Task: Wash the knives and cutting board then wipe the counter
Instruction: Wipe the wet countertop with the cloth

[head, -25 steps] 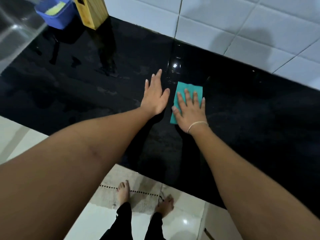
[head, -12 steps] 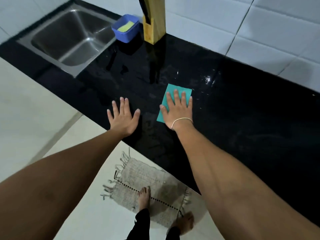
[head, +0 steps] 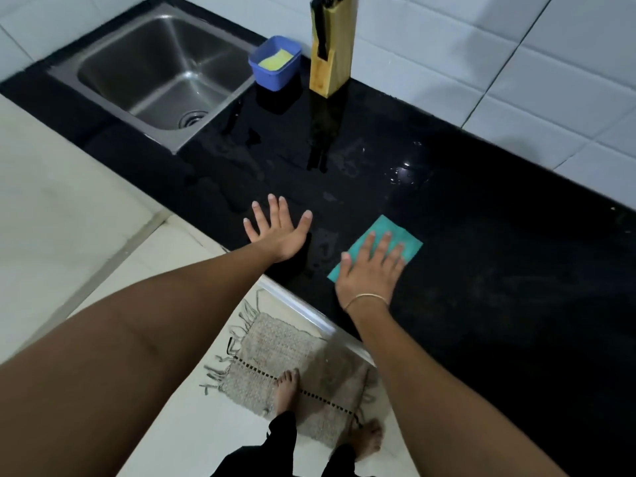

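1. The black surface [head: 481, 235] shows wet streaks near the sink [head: 155, 74]; wiping is under way.
2. The right hand [head: 371, 270], fingers flat, has slid the teal cloth [head: 402, 239] toward the front edge.
3. The left hand [head: 278, 232] has drifted apart from the cloth, fingers spread, palm on the surface.

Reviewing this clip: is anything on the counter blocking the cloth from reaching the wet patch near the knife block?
Nothing visible does. The right hand presses flat on the teal cloth, and the black counter between it and the wet patch is bare. The knife block and blue tub stand further back; the left hand rests aside.
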`<state>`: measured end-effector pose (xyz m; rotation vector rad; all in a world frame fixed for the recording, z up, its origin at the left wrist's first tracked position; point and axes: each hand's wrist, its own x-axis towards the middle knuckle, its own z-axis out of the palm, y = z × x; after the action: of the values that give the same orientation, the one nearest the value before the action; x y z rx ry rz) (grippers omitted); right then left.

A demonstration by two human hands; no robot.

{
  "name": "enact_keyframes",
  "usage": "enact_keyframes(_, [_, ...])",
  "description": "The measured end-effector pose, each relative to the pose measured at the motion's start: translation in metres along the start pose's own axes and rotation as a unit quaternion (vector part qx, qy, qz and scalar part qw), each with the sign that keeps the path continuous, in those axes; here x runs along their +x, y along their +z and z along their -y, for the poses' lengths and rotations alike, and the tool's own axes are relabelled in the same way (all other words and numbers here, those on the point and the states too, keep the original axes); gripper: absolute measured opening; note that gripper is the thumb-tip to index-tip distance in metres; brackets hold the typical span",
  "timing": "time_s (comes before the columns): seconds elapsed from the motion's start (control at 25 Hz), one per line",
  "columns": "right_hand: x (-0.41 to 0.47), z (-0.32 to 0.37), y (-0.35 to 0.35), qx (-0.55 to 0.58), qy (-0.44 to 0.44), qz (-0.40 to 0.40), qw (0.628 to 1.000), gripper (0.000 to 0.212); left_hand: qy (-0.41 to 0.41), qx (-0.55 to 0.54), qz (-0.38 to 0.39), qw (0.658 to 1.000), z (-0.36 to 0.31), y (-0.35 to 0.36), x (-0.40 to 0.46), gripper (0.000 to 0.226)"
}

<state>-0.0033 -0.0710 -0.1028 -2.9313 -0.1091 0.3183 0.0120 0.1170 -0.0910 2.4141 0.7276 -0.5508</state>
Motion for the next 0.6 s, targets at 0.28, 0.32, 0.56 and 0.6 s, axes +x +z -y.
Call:
enact_keyframes(0.28, [0.077, 0.155, 0.021, -0.075, -0.141, 0.038, 0.986, 0.075, 0.063, -0.239, -0.129, 0.96, 0.035, -0.018, 0.0, 0.078])
enact_keyframes(0.32, [0.083, 0.16, 0.02, -0.07, -0.146, 0.038, 0.986, 0.072, 0.069, -0.22, -0.176, 0.957, 0.044, -0.026, -0.002, 0.078])
enact_keyframes(0.56, [0.028, 0.09, 0.009, -0.082, -0.187, 0.052, 0.977, 0.072, 0.109, -0.065, -0.146, 0.981, 0.022, -0.034, 0.009, 0.073])
enact_keyframes(0.6, [0.018, 0.072, 0.006, -0.084, -0.178, 0.057, 0.979, 0.073, 0.133, -0.041, -0.124, 0.983, 0.009, -0.031, 0.013, 0.074])
